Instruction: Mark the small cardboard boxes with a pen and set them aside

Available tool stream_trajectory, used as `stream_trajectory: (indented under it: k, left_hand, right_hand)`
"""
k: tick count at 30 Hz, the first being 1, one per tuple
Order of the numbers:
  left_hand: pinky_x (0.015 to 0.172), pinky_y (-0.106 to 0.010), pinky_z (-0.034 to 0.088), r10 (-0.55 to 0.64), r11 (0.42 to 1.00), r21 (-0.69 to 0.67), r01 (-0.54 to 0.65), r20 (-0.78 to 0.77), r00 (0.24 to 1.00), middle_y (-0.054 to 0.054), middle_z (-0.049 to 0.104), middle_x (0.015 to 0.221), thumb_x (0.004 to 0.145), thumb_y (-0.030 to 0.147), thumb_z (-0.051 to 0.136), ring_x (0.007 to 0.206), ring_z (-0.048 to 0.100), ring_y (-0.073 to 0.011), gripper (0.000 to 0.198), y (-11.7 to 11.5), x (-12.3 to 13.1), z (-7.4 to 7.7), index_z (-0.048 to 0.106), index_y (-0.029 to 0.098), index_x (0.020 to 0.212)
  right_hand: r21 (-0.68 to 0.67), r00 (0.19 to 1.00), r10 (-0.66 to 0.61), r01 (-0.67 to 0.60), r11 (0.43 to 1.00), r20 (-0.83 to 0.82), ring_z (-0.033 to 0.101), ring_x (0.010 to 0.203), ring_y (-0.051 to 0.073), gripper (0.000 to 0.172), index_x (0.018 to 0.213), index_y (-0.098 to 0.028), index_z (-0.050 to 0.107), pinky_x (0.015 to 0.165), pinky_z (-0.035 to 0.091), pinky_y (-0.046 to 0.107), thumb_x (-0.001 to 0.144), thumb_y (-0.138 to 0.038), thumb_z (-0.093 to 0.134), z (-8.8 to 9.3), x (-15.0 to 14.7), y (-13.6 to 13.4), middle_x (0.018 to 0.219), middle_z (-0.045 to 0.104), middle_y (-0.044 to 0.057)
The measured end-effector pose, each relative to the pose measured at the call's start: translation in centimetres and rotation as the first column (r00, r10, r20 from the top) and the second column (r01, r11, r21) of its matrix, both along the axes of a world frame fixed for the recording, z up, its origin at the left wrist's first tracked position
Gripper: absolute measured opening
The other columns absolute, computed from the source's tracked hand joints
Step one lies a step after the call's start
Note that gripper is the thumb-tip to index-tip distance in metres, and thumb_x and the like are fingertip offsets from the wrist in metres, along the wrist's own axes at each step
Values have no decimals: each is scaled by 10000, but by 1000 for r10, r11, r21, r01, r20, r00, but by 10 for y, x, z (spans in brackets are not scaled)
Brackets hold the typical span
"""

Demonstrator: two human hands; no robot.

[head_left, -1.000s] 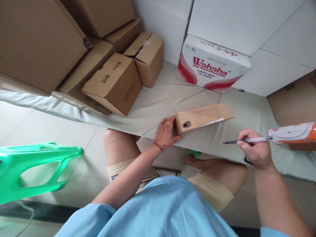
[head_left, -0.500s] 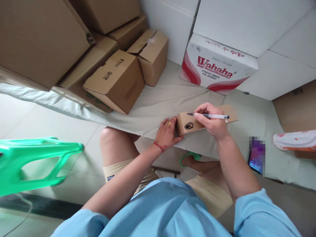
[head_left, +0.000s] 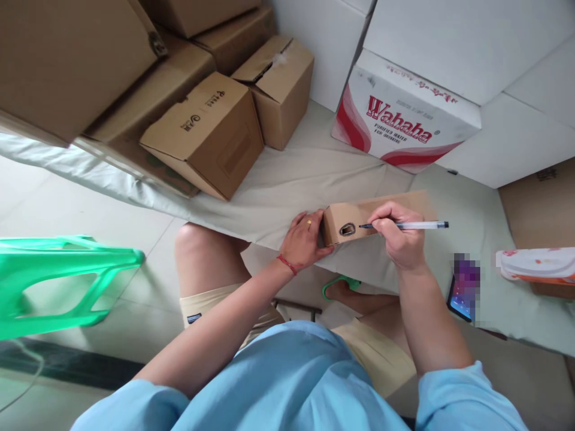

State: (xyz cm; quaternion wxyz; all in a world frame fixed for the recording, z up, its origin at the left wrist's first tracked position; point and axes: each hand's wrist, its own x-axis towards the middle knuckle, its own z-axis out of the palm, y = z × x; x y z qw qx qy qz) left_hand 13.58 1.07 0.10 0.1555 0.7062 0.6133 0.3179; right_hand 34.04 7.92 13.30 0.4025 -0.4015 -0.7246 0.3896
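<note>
A small brown cardboard box [head_left: 359, 211] lies near the edge of the cloth-covered surface. Its upper face has an oval hole [head_left: 347, 230] ringed by a dark line. My left hand [head_left: 304, 239], with a ring and a red cord bracelet, grips the box's left end, thumb at the near corner and fingers at the far one. A pen [head_left: 417, 225] with a clear barrel is pinched in my right hand [head_left: 402, 236]. Its dark tip points left at the box face, just right of the hole; whether it touches I cannot tell. My right hand hides part of the box.
Brown cartons [head_left: 211, 131] are stacked at the back left. Behind the box stands a white and red water carton [head_left: 404, 114]. A phone [head_left: 462, 293] and a soft white packet [head_left: 536, 263] lie at right. A green stool [head_left: 67, 287] stands on the floor at left.
My right hand and the pen have moved right and slightly nearer me, from the far side of the box face to beside the hole. My left hand keeps its grip on the box.
</note>
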Motion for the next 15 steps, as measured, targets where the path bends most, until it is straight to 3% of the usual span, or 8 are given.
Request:
stream_trajectory:
  k: [15]
  left_hand:
    - [1301, -570, 386, -7, 1000, 4, 7, 15, 1000, -202, 673, 1505, 806, 408, 890, 1395, 666, -362, 978, 1, 0, -1, 367, 185, 1602]
  right_hand:
    - [63, 987, 33, -43, 997, 156, 522, 587, 136, 166, 701, -227, 680, 582, 385, 295, 847, -192, 609, 4, -4, 0, 630, 626, -28]
